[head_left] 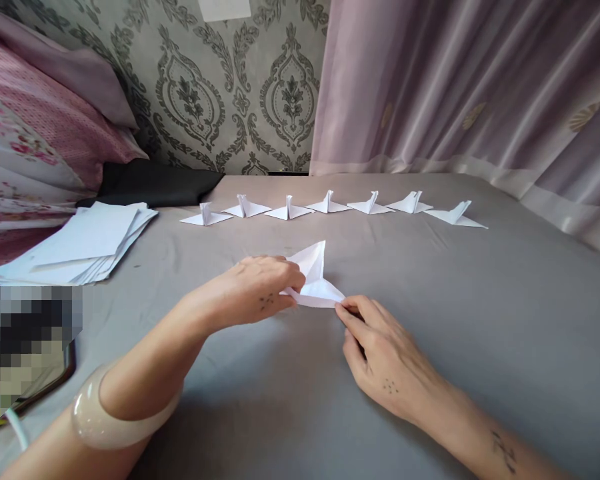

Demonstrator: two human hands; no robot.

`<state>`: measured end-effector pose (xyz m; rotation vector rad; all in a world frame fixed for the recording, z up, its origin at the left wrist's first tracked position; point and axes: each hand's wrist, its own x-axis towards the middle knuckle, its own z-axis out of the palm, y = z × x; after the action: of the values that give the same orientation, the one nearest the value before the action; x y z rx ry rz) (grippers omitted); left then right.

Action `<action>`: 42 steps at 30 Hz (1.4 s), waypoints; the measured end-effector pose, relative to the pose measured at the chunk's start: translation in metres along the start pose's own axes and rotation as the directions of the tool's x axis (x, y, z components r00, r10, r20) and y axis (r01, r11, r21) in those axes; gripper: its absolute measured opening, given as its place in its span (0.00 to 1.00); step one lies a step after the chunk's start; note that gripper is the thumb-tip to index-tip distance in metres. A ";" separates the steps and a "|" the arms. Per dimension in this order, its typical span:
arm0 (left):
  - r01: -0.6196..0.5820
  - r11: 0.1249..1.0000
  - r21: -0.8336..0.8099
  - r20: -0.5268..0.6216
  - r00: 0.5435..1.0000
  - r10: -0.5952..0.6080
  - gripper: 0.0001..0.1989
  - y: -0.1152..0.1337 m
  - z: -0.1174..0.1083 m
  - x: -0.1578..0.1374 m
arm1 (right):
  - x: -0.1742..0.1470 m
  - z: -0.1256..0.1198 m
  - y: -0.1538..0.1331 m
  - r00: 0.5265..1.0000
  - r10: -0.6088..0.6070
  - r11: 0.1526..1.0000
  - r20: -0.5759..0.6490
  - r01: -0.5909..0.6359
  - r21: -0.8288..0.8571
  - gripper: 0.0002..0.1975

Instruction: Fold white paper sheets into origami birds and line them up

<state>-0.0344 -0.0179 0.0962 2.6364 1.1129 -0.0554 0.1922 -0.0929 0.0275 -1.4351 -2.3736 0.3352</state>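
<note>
A partly folded sheet of white paper [317,287] is held between my two hands above the grey cloth [290,373]. One pointed flap of it stands up at the back. My left hand [260,287] is closed over the paper's left side, and its fingers hide that edge. With thumb and index finger, my right hand [380,347] pinches the paper's right corner. Behind the hands, several white folded paper birds [289,209] stand in a row, wings spread on the cloth.
At the left lies a stack of white paper sheets [90,233], with a black flat item [155,181] behind it. A dark-edged device [55,380], partly blurred out, lies near my left forearm. Pink curtains [430,87] and a patterned wall [240,80] border the back.
</note>
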 end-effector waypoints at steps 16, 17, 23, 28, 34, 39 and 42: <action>-0.078 0.983 -0.166 0.004 0.997 0.079 0.08 -0.014 -0.008 -0.005 | 0.006 -0.001 -0.012 0.998 -0.028 0.974 0.058 0.040 -0.221 0.22; -0.070 0.985 -0.161 0.015 0.997 0.074 0.09 -0.012 -0.008 -0.003 | 0.007 0.000 -0.014 0.997 -0.028 0.970 0.067 0.043 -0.237 0.22; -0.033 0.990 -0.136 0.079 0.996 0.044 0.12 -0.007 -0.011 0.002 | 0.012 0.000 -0.031 0.993 0.008 0.944 0.120 0.032 -0.328 0.23; 0.087 0.995 -0.046 0.143 0.987 -0.079 0.11 -0.011 -0.010 0.002 | 0.014 -0.001 -0.034 0.991 0.016 0.933 0.134 0.033 -0.358 0.25; 0.148 0.986 -0.075 0.228 0.965 -0.128 0.11 -0.013 -0.012 0.005 | 0.014 -0.002 -0.032 0.992 0.017 0.936 0.127 0.029 -0.352 0.23; 0.136 0.979 -0.154 0.220 0.970 -0.100 0.14 -0.013 -0.012 0.007 | 0.018 0.000 -0.037 0.991 0.026 0.924 0.134 0.027 -0.381 0.25; 0.131 0.976 -0.176 0.203 0.975 -0.094 0.17 -0.013 -0.011 0.008 | 0.019 0.001 -0.039 0.991 0.022 0.924 0.133 0.031 -0.380 0.26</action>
<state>-0.0384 -0.0007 0.1027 2.3436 1.1406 -0.2144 0.1521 -0.0939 0.0440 -1.6152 -2.6606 -0.0412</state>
